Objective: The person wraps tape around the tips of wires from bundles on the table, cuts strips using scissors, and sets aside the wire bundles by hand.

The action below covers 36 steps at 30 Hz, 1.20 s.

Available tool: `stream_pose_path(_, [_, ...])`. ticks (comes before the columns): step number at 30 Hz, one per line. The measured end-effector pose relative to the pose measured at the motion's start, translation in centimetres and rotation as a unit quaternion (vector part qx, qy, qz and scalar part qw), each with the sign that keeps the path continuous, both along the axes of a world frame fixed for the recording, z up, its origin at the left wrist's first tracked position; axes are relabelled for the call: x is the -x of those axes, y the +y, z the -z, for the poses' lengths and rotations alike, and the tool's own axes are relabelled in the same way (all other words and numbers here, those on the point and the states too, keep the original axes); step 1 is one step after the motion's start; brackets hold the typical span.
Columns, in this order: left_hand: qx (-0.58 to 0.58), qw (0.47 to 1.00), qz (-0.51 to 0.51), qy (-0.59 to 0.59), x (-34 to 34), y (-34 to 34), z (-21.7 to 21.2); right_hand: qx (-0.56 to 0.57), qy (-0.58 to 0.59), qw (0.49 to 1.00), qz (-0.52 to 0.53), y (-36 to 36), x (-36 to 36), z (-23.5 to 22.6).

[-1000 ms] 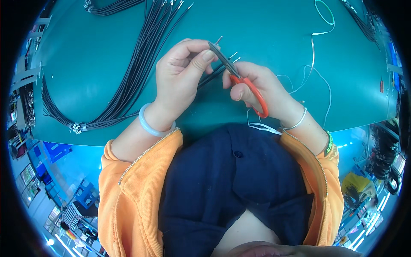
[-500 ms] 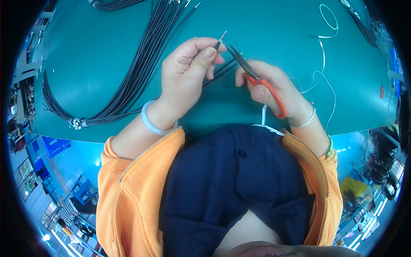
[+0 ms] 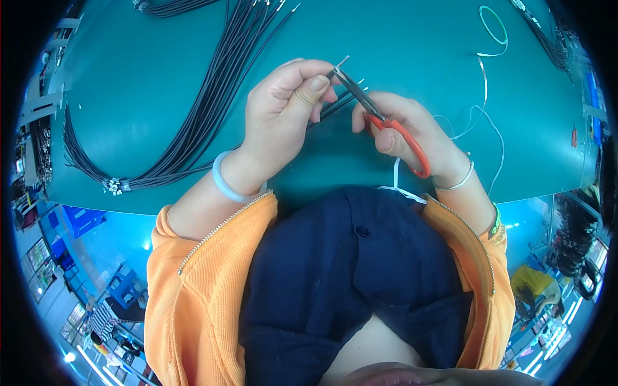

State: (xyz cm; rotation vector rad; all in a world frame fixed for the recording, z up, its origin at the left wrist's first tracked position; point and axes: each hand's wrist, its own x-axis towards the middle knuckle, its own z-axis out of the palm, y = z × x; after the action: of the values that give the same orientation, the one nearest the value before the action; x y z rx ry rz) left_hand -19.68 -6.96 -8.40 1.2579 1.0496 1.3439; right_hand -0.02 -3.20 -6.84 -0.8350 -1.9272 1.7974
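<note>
Between thumb and index finger, my left hand (image 3: 283, 106) pinches the end of a black cable, whose stripped tip (image 3: 343, 62) sticks up past the fingers. My right hand (image 3: 412, 128) grips a pair of scissors (image 3: 399, 132) with orange-red handles. Their blades reach left to the cable end just by my left fingertips and look nearly closed around it. Behind my left hand pass a few other black cables (image 3: 338, 106) with bare ends. A large bundle of black cables (image 3: 199, 116) curves across the table to the left, gathered near the front edge by whitish ends.
The green table (image 3: 425, 38) fills the area before me. A thin white-green strip (image 3: 494, 24) lies looped and trailing at the right. More cable bundles rest at the far left and far right (image 3: 544, 42). A small red tool (image 3: 574, 136) lies near the right edge. A blue stool (image 3: 125, 283) stands behind left.
The scissor blades have closed in and now meet the cable end. The cable tip has tilted toward the right and dropped slightly, with my left hand shifting a little.
</note>
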Motion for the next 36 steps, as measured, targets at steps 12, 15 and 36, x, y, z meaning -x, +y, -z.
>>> stream_pose_path(12, [0.029, 0.999, 0.026, -0.013, 0.0, 0.3, -0.7, 0.075, 0.023, 0.996, -0.037, 0.6, -0.3, -0.9])
stream_pose_path(15, [0.063, 0.997, 0.043, -0.030, 0.3, 0.4, -1.4, 0.078, 0.022, 0.996, -0.040, 0.8, 0.0, -1.5])
stream_pose_path(36, [-0.013, 0.997, 0.026, 0.073, 0.6, -1.7, 0.1, 0.073, -0.004, 0.997, -0.005, -1.4, 0.4, -0.2])
